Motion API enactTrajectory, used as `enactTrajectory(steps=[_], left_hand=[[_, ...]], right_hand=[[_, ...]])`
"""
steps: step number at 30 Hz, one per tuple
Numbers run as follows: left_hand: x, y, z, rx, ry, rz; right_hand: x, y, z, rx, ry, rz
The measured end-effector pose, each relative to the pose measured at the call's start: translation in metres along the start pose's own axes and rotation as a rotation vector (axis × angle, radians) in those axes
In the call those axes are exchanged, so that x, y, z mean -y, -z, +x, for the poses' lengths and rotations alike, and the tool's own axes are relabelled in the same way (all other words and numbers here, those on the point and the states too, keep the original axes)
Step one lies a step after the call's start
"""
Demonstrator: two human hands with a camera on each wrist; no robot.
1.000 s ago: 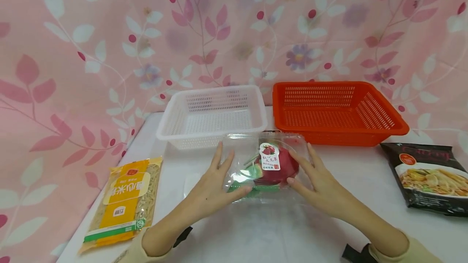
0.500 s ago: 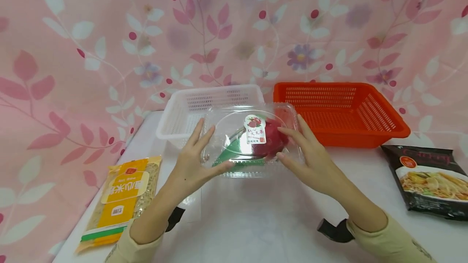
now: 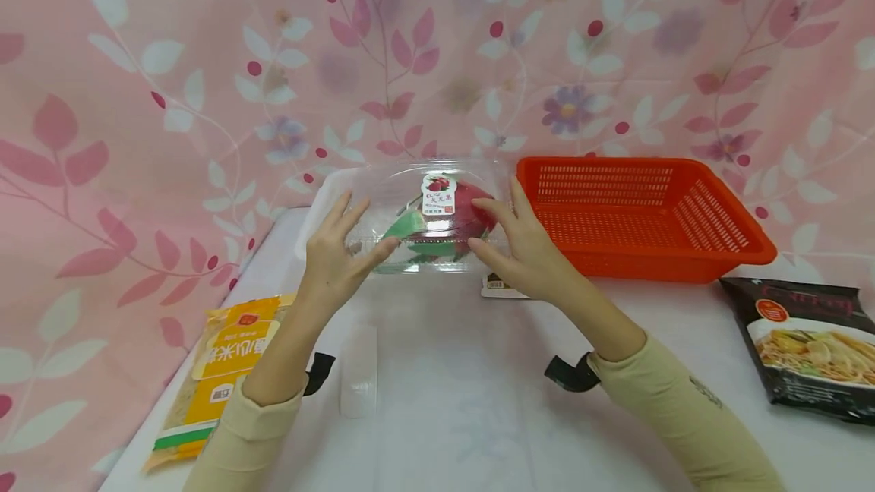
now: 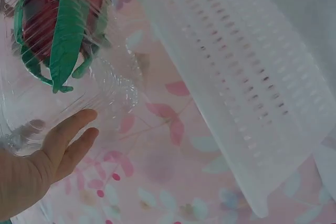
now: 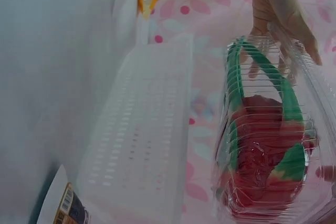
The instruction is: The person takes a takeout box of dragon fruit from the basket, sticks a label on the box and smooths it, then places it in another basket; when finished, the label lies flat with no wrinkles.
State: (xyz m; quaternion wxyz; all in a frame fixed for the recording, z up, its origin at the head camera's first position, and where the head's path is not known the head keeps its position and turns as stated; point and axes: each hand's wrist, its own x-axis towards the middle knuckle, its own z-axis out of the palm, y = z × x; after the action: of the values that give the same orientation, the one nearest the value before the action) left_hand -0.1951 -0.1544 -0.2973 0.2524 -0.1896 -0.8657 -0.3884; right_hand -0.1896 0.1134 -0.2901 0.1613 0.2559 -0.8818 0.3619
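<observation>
A clear plastic clamshell box (image 3: 403,230) with a white label (image 3: 438,194) is held up in front of the white basket (image 3: 316,211). Inside it lies a red dragon fruit (image 3: 475,207) with green leaf-like tips, also visible through the ribbed underside in both wrist views. My left hand (image 3: 333,253) grips the box's left end, thumb along the near edge and fingers at the side. At the right end, my right hand (image 3: 529,249) holds it likewise. Below the box, the right wrist view shows the white basket (image 5: 142,124); the box covers most of it in the head view.
An orange-red basket (image 3: 642,264) stands at the back right. A black noodle packet (image 3: 813,348) lies far right, a yellow rice-noodle packet (image 3: 225,363) at left. A small printed card (image 3: 502,287) and a whitish strip (image 3: 358,370) lie on the white table.
Both hands have lifted the clamshell box off the table and carried it up, away and to the left, over the white basket. The card beneath has come into sight.
</observation>
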Motion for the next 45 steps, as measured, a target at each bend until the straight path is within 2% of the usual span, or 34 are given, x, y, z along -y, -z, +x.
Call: enactTrajectory(steps=[5,10,14,18,23,32,40,45], left_hand=[[0.018,-0.008,0.018,-0.065,0.012,-0.082],[0.039,-0.019,0.031,-0.157,-0.017,-0.093],[0.055,-0.03,0.035,-0.228,-0.046,-0.075],[0.066,-0.038,0.037,-0.247,-0.044,-0.084],[0.077,-0.042,0.04,-0.225,-0.038,-0.088],[0.101,-0.046,0.036,-0.102,0.072,-0.042],[0.106,-0.045,0.041,-0.035,0.152,0.052],[0.11,-0.045,0.044,0.011,0.219,0.08]], right_hand=[[-0.014,-0.01,0.026,0.016,0.036,-0.043],[-0.026,-0.022,0.042,0.069,-0.023,-0.033],[-0.036,-0.033,0.051,0.068,-0.023,-0.03],[-0.044,-0.039,0.058,0.039,0.0,-0.053],[-0.049,-0.043,0.069,0.05,-0.032,-0.082],[-0.067,-0.071,0.083,0.151,-0.164,-0.007],[-0.08,-0.076,0.095,0.227,-0.17,-0.055],[-0.085,-0.077,0.102,0.26,-0.179,-0.01]])
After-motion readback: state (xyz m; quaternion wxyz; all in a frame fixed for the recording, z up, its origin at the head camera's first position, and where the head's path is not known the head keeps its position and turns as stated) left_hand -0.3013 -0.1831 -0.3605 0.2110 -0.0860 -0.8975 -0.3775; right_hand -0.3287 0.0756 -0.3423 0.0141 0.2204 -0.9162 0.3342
